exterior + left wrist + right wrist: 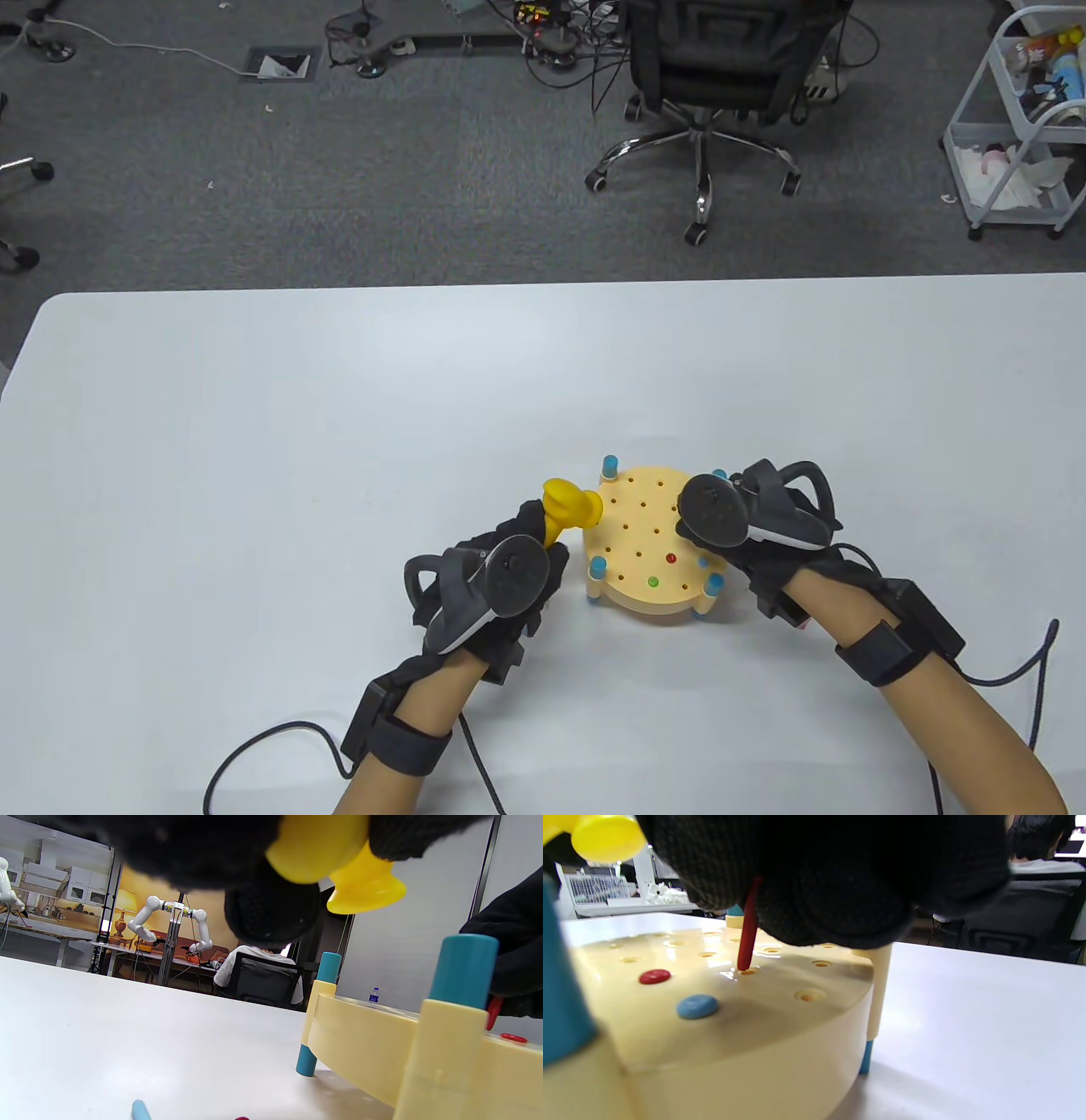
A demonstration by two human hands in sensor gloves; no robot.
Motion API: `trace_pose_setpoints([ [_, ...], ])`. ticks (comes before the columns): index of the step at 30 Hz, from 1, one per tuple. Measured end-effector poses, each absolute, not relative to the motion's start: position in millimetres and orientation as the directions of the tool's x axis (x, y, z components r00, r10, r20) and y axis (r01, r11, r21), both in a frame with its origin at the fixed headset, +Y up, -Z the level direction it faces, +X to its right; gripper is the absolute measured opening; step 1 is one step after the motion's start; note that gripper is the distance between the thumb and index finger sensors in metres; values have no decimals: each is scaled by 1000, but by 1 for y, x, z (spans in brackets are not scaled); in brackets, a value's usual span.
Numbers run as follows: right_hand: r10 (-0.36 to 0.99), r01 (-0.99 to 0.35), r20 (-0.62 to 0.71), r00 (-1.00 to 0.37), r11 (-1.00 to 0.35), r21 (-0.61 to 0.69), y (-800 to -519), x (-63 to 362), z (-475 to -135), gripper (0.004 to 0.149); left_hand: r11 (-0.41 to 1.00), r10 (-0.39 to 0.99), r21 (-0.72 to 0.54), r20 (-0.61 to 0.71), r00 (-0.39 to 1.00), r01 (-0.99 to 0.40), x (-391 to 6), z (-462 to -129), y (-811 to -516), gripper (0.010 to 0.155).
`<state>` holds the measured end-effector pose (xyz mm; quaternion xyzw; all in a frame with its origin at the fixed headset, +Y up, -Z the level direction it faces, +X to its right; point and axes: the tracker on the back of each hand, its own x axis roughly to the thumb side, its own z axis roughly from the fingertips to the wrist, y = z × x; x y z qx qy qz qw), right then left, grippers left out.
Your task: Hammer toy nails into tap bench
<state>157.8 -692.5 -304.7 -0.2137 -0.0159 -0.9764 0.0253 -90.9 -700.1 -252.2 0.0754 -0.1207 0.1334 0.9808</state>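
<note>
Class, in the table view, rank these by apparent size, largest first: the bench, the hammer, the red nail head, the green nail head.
1. bench
2. hammer
3. red nail head and green nail head: alike.

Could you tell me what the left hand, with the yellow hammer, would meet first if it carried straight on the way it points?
Probably the tap bench: the left hand aims the yellow hammer at its near-left rim, though depth is unclear.

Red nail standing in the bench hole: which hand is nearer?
Right. The right hand pinches the red nail upright, its tip in a hole of the tap bench. The left hand is off the bench's left edge, holding the yellow hammer.
</note>
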Motion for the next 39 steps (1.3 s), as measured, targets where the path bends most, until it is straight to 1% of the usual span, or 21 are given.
trace_pose_setpoints([
  [1,-71,86,422,-904,-996,16,-694,155,-305,41,954,241,114,257,936,-277,-91,-252,-700,67],
  [10,-178,188,441,-880,-982,-21,-703,139,-301,42,957,220,122,283,934,-262,-88,-250,-699,65],
  [11,-175,184,438,-882,-983,-21,-702,140,-300,45,957,215,127,288,933,-260,-87,-250,-698,65],
  [12,-166,172,426,-889,-985,-24,-698,145,-300,52,956,207,140,292,934,-256,-86,-248,-697,65],
  [13,-156,148,407,-900,-988,-51,-693,150,-299,56,955,202,153,299,933,-256,-86,-247,-696,64],
  [15,-71,9,337,-939,-983,-182,-680,172,-296,55,945,199,192,310,930,-266,-84,-244,-693,64],
  [17,69,-138,246,-967,-951,-278,-677,196,-295,58,932,219,208,327,919,-296,-83,-242,-689,65],
  [18,154,-215,206,-966,-925,-315,-682,210,-295,62,926,237,205,337,911,-316,-82,-241,-687,65],
  [19,217,-270,197,-956,-916,-298,-691,221,-298,65,924,253,189,346,904,-331,-80,-240,-684,65],
  [20,249,-297,201,-947,-919,-259,-700,227,-300,70,925,264,172,353,898,-340,-78,-239,-683,65],
  [22,359,-379,142,-922,-912,-157,-725,237,-308,78,926,286,126,381,879,-356,-68,-238,-679,66],
  [24,501,-512,143,-854,-857,-54,-747,239,-318,78,935,288,73,409,866,-346,-53,-239,-674,66],
  [26,608,-607,117,-786,-793,42,-759,239,-324,74,949,261,53,423,868,-311,-36,-242,-670,66],
  [27,649,-649,82,-757,-760,28,-764,238,-326,68,959,232,50,425,875,-279,-27,-244,-667,66],
  [28,653,-654,70,-754,-756,21,-767,238,-328,62,966,207,56,424,882,-254,-19,-246,-665,65],
  [33,658,-659,82,-748,-752,22,-770,237,-328,60,991,57,93,387,920,-101,21,-260,-661,64],
  [34,655,-656,83,-751,-755,20,-770,237,-328,60,998,7,55,380,925,-31,29,-264,-667,63],
  [35,653,-654,84,-753,-757,20,-770,237,-328,60,995,-74,-28,385,920,92,37,-268,-677,63],
  [36,652,-652,84,-754,-758,21,-770,236,-328,60,979,-173,-35,360,917,198,40,-269,-675,64],
  [38,651,-651,85,-754,-758,25,-770,236,-328,60,976,-199,160,351,915,150,44,-264,-667,63],
  [39,650,-651,85,-755,-759,26,-770,236,-328,60,964,-176,251,335,926,92,41,-260,-662,63],
])
